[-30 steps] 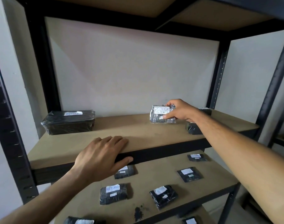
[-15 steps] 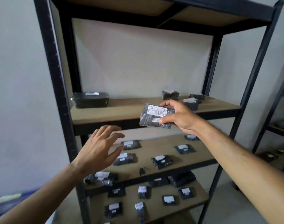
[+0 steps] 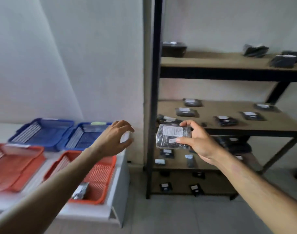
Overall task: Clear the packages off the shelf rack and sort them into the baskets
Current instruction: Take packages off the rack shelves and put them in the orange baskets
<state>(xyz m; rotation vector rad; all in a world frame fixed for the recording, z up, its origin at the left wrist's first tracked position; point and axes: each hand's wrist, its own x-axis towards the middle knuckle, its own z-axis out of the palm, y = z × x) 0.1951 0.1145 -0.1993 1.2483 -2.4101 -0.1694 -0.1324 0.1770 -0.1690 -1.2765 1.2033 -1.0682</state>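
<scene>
Our right hand (image 3: 199, 143) holds the package (image 3: 173, 136) by its right end: the thumb lies on the front face near the lower edge and the fingers curl over the top edge and behind. The package is in the air, in front of the black post of the shelf rack (image 3: 152, 98), at about the height of the second shelf board. It is wrapped in dark shiny plastic and carries a white label (image 3: 172, 131) with a handwritten word that seems to be "RETURN".

We judge it is light, because one hand carries it by one end and it does not sag. The wrap looks smooth and a little wrinkled, so it may slip between the fingers; a hold across the short side, with the thumb on the front and the fingers on the back, should be safe. It seems firm enough, and we see no sign that it is fragile.

Our left hand (image 3: 113, 140) is empty, with spread fingers, and hovers over the corner of the white table (image 3: 117, 215). There stand two blue baskets (image 3: 43, 132) behind and two red baskets (image 3: 17, 164) in front. The nearer red basket (image 3: 100, 181) already contains one small package (image 3: 80, 190). Many packages lie on the shelves yet.
</scene>
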